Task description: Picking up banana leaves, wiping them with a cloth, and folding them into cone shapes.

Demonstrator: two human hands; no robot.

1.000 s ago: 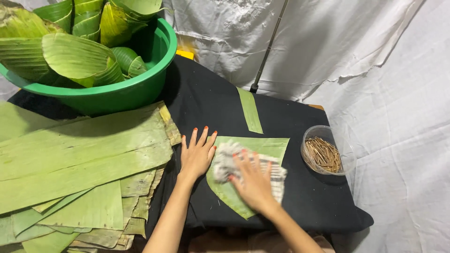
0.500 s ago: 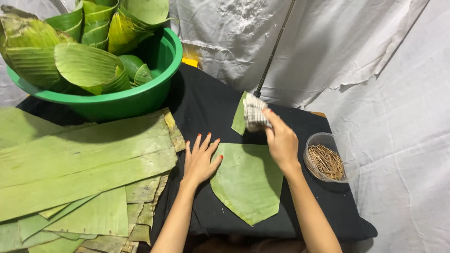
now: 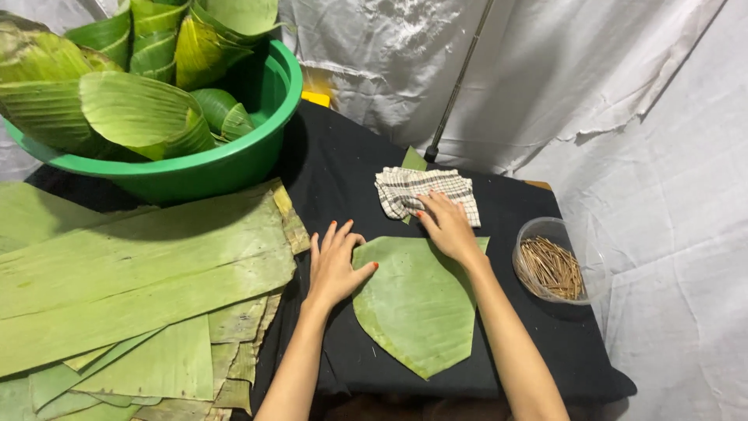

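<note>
Pressing leaf piece [image 3: 421, 304] w/ left hand [image 3: 335, 265], fingers spread; right hand [image 3: 450, 226] flat-fingered on checked cloth [image 3: 417, 189].

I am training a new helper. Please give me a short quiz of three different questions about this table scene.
1. True or false: the right hand rests on the checked cloth.
2. What does the left hand touch: A the green basin, B the cut leaf piece, C the bowl of sticks?
3. On which side of the black table is the leaf stack?

Key: 1 true; 2 B; 3 the left.
</note>
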